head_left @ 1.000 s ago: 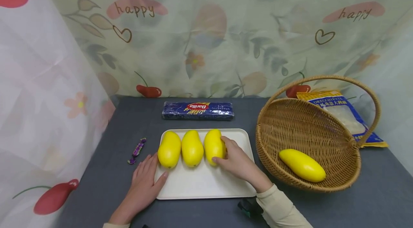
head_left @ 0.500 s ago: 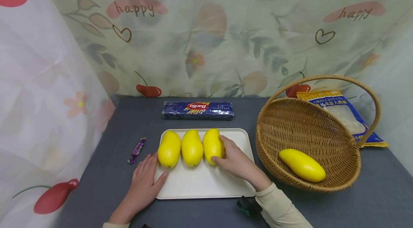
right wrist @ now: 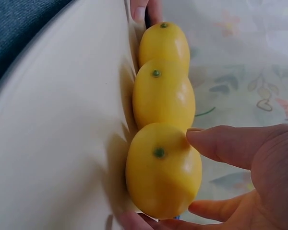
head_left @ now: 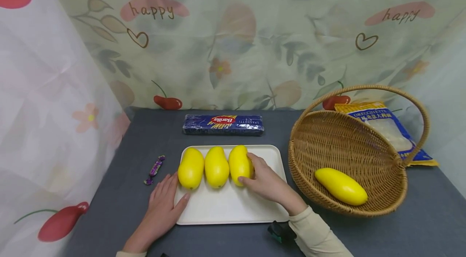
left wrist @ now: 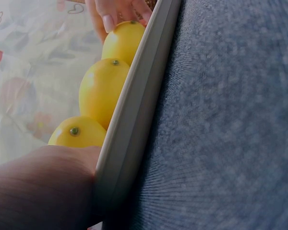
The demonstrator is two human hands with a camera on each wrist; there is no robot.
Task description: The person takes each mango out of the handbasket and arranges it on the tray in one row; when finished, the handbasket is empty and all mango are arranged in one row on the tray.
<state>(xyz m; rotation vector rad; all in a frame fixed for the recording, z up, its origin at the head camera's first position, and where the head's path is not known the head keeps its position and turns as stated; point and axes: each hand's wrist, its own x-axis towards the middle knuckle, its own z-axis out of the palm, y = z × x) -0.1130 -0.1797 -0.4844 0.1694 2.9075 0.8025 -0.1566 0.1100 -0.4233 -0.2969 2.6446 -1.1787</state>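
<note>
Three yellow mangoes stand in a row on a white rectangular tray [head_left: 233, 212]. My right hand [head_left: 267, 180] holds the right mango [head_left: 240, 166], thumb on its near side and fingers round its right side. In the right wrist view that mango [right wrist: 163, 172] sits between thumb and fingers, on the tray. The middle mango [head_left: 217, 168] and the left mango [head_left: 191, 169] lie beside it. My left hand [head_left: 164, 204] rests at the tray's left edge, fingers fairly straight along the rim and thumb over the tray. Its fingertips are close to the left mango.
A wicker basket [head_left: 346, 127] with a tall handle stands at right, holding another mango [head_left: 341, 186]. Behind it leans a blue and yellow pasta bag [head_left: 393, 131]. A blue spaghetti box [head_left: 223, 125] lies behind the tray, a purple wrapped candy [head_left: 154, 170] left of it.
The right mango has shifted slightly left, towards the middle one, with my right hand on it. My left hand and the tray have stayed in place.
</note>
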